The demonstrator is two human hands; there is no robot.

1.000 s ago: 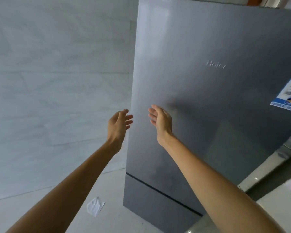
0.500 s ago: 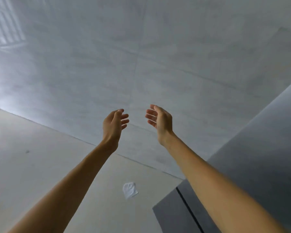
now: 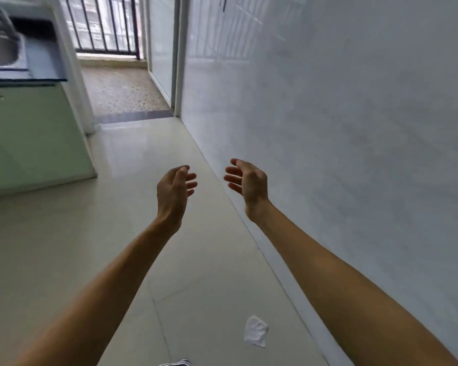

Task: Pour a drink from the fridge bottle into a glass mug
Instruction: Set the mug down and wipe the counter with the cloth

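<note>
Nothing of the pour looks begun: the left hand (image 3: 173, 191) and right hand (image 3: 249, 183) hover empty, fingers loosely spread, over the tiled floor (image 3: 132, 159); no fridge, bottle or mug shows.

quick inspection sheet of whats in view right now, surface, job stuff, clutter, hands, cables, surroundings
surface: pale glossy tiled floor; dark counter at far left
job's things: nothing seen
clutter: crumpled white paper on the floor near the wall; a bit of striped cloth at the bottom edge
hands: left hand and right hand raised in front, apart, fingers relaxed, holding nothing
cables: nothing seen
surroundings: white wall on the right; green cabinet under the counter, with a blurred sink set in it; bars past a doorway at the far end
</note>
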